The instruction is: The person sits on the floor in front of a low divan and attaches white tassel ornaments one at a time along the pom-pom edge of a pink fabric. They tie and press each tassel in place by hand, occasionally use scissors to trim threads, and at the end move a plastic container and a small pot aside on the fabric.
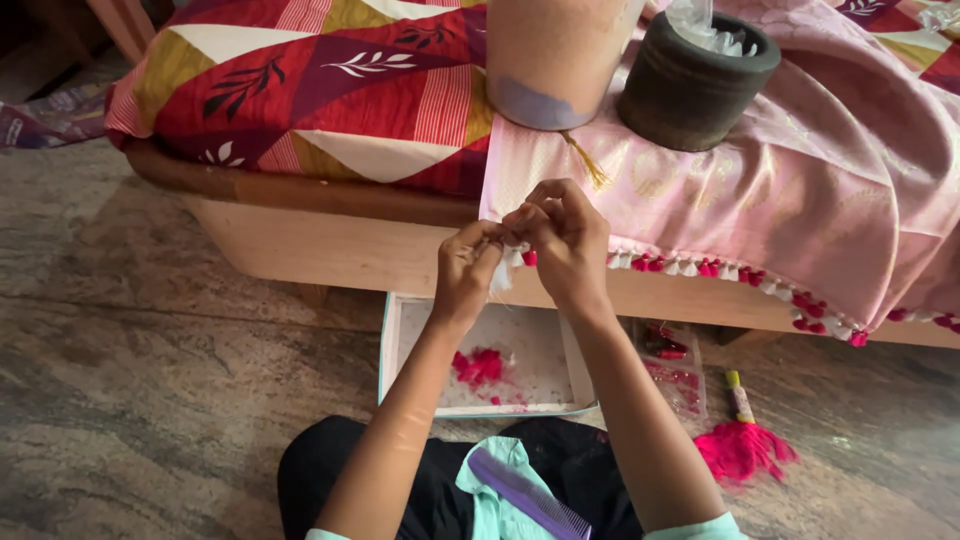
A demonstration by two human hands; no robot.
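My left hand (468, 262) and my right hand (562, 232) meet at the hanging edge of a pink patterned cloth (800, 190) that drapes over the side of a bed. Both pinch small white and red tassels (512, 258) on the cloth's hem. A row of red and white tassels (720, 268) runs to the right along that hem. A yellow tassel (590, 165) hangs just above my right hand.
A shallow white box (400, 340) with red thread bits lies on the stone floor under my hands. A purple comb (525, 495) rests on my lap. A pink thread bundle (742, 448) and a small clear packet (672, 362) lie right. A dark round pot (690, 85) and a pale cylinder (555, 55) stand on the bed.
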